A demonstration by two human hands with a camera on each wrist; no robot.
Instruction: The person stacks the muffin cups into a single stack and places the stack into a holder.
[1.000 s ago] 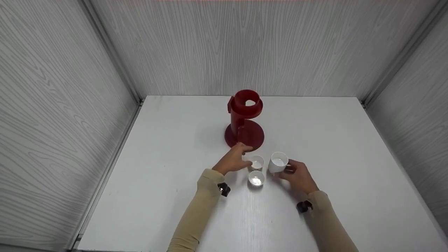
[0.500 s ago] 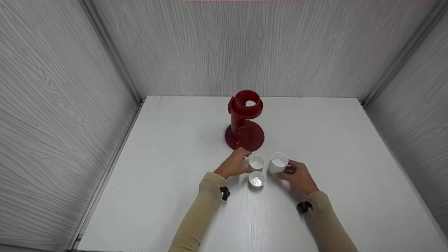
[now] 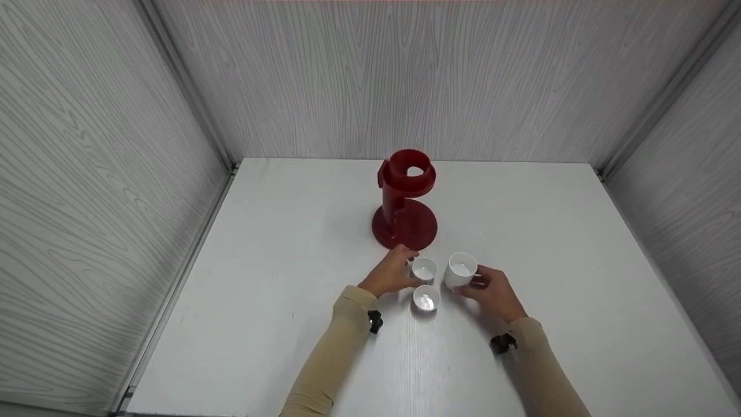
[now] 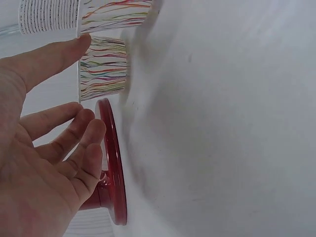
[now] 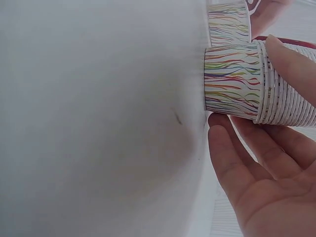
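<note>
On the white counter (image 3: 278,272), just in front of the red stand (image 3: 404,200), your two hands work among three paper cups. Your left hand (image 3: 390,272) sits beside the far small cup (image 3: 424,269), with its fingers relaxed and spread rather than wrapped round anything; in the left wrist view the thumb (image 4: 49,59) touches the striped wall of that cup (image 4: 103,68), while the other fingers (image 4: 74,133) lie loosely in front of the stand's round base (image 4: 112,163). The near small cup (image 3: 425,299) stands upright just below the first, close to your left hand but apart from it.

Your right hand (image 3: 492,291) holds the stack of cups (image 3: 461,270), which stands to the right of the two small ones. From the right wrist view (the clearest look at this grip) your thumb (image 5: 291,61) lies along the top side of the stack (image 5: 247,81) and your fingers (image 5: 237,148) curve beneath it, so the hand is closed about the stack. The stack's bottom rests against the counter (image 5: 98,108), and many nested rims show along its side. Another striped cup (image 5: 228,23) sits just beyond it.

Grey wood-grain walls (image 3: 370,75) enclose the counter on three sides.
</note>
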